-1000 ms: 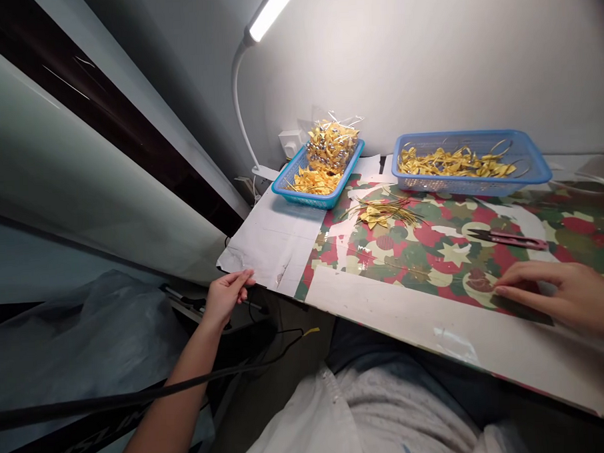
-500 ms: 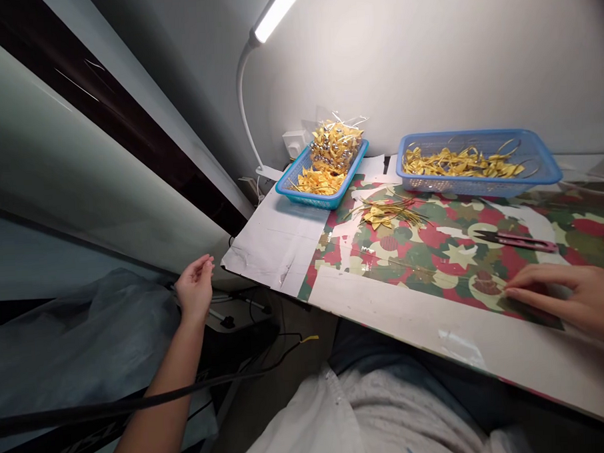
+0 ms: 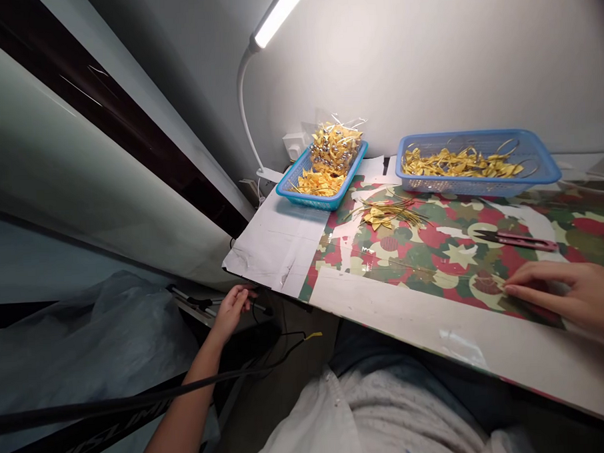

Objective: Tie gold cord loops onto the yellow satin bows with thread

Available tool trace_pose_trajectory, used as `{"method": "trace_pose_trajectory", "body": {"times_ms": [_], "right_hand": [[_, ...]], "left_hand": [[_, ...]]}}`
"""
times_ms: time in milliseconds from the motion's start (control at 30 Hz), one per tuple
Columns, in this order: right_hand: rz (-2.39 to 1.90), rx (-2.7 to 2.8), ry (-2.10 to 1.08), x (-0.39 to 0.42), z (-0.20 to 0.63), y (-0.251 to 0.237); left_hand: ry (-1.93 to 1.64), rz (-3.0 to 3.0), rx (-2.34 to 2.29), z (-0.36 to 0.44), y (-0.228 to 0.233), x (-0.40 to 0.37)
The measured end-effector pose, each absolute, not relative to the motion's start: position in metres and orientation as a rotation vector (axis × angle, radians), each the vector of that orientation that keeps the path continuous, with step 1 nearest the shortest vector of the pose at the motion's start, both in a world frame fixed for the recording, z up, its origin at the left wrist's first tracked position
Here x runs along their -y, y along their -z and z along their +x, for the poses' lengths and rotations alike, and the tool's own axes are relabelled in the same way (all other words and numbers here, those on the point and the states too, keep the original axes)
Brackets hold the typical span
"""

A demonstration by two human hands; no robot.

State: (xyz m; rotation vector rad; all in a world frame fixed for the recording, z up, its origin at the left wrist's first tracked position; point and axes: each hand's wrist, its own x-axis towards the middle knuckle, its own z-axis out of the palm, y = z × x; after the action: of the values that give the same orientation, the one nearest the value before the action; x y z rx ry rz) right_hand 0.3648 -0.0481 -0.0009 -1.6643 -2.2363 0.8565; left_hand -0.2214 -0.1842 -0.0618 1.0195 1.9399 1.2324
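My left hand (image 3: 232,310) hangs below the table's left front edge, beside a dark cable. Its fingers are loosely bent and a little apart, with nothing visible in them. At the right, my right hand (image 3: 575,296) rests on the camouflage-patterned table cover (image 3: 414,268). There the thumb and fingertips come together, and no held thing shows. Just beyond it lie pink-handled thread snips (image 3: 520,241). Farther left on the cover is a small bunch of gold leaf-like pieces (image 3: 381,214) with long thin stems.
A blue basket (image 3: 480,186) of gold stemmed pieces stands at the back right. Another blue basket (image 3: 305,201) holds yellow pieces and a clear bag. A lit lamp (image 3: 280,14) arches above. A black cable (image 3: 139,400) crosses low at the left, near grey plastic sheeting (image 3: 101,329).
My left hand has moved right and slightly down, closer to the table's corner. My right hand stays nearly where it was, and the things on the table have not moved.
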Motion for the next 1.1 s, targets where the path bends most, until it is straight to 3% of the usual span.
{"method": "trace_pose_trajectory", "body": {"times_ms": [367, 600, 1100], "right_hand": [[-1.669, 2.260, -0.821, 0.045, 0.368, 0.005], [-1.657, 2.258, -0.814, 0.046, 0.366, 0.004], [-1.654, 2.213, -0.887, 0.047, 0.359, -0.002]], "left_hand": [[-1.342, 0.960, -1.960, -0.260, 0.027, 0.176], [-1.061, 0.956, -1.894, -0.222, 0.053, 0.174], [-1.265, 1.202, -1.903, -0.259, 0.041, 0.173]]}}
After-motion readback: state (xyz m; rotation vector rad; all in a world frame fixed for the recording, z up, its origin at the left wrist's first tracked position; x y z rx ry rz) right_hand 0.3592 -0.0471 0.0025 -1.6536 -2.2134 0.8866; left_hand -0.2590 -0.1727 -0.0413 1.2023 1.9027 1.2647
